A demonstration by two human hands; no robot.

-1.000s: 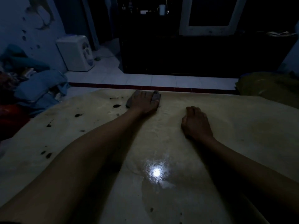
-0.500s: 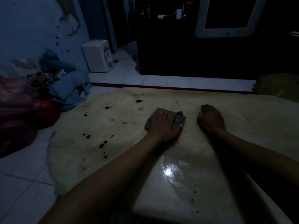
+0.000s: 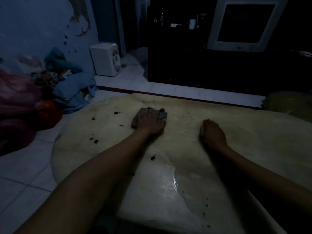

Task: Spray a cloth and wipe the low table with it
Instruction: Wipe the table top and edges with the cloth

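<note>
Pressing flat, the left hand [image 3: 150,121] is spread over the grey cloth [image 3: 135,119] near the far edge of the low table [image 3: 253,132]. Its fingers are laid nearly straight, so the cloth is pinned and pushed, not gripped. Dark spots [image 3: 152,157] are left toward the left edge. The right hand [image 3: 211,134] is propped on the tabletop, fingers curled under, nothing seen held — a brace, it is judged.

Both bare forearms extended forward, hands apart.
Left hand [image 3: 150,123] lies palm-down, fingers straight, pressing flat on a grey folded cloth [image 3: 135,119]. Right hand [image 3: 211,134] is set down as a fist, fingers curled under.
</note>
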